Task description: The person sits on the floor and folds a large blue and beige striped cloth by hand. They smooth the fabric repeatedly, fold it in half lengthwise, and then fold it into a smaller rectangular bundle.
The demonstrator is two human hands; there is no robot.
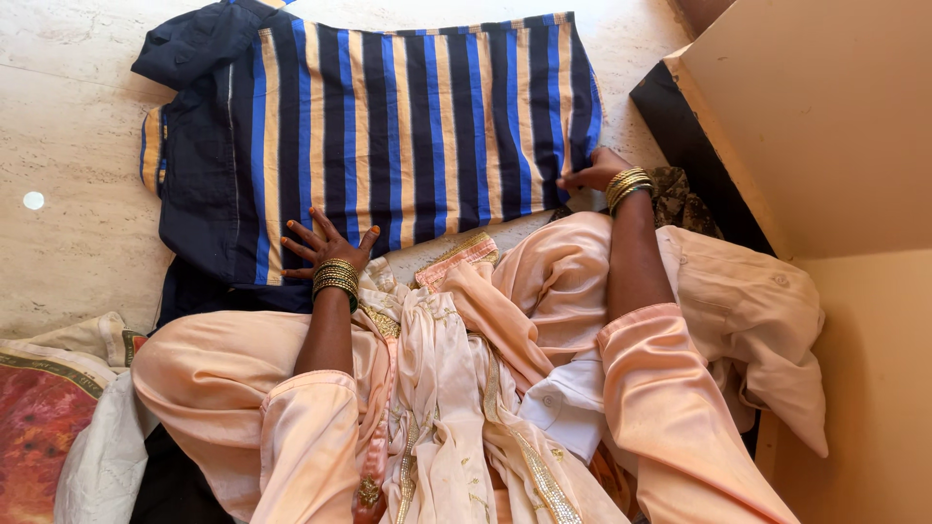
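A navy, blue and yellow striped cotton shirt lies spread on the pale marble floor. The left hand presses it flat, fingers splayed; the right hand pinches its hem. A peach buttoned shirt and a beige cabinet crowd the right.

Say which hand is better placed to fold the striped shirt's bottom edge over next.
Right, probably. The right hand already pinches the hem corner of the striped shirt, so it could lift that edge. The left hand lies flat, fingers spread, on the shirt's near side, better suited to pinning the cloth on the marble floor.
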